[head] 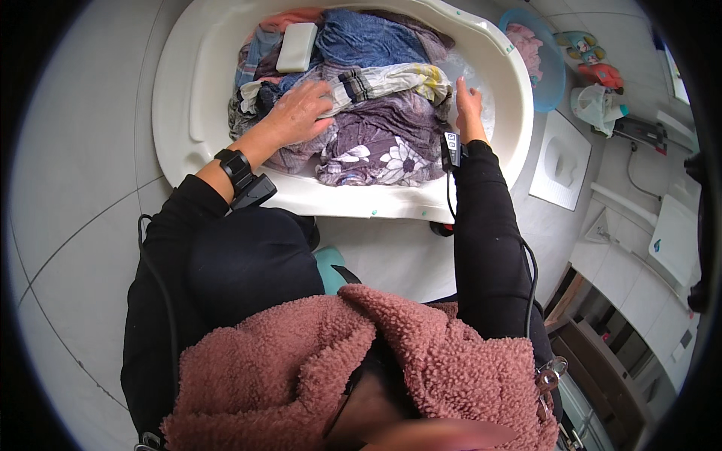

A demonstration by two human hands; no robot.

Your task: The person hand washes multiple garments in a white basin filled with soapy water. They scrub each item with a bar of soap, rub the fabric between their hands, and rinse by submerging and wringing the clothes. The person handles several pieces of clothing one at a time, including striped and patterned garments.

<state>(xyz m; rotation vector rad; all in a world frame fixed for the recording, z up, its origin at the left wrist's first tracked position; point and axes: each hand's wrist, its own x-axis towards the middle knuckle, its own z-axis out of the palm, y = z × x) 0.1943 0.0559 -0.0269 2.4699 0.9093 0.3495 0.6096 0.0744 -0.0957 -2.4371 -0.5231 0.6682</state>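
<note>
A white baby-style plastic tub [175,101] in front of me holds a heap of wet laundry in sudsy water. My left hand [302,110] lies on the heap with bent fingers, at the left end of a rolled white cloth with dark stripes and yellow patches [389,82]; whether it grips the cloth is unclear. At that roll's right end is my right hand [469,104], thumb up, with no cloth visible in it. Below the roll spreads a purple-grey floral garment [389,135]. Blue denim-like fabric [366,36] is bunched above, beside a white bar of soap [297,47].
A blue basin [550,73] with pink cloth stands on the floor past the tub's right end. Nearby are slippers [601,76], a bin with a white bag [595,107] and a squat toilet [561,160]. Cables run along both my sleeves.
</note>
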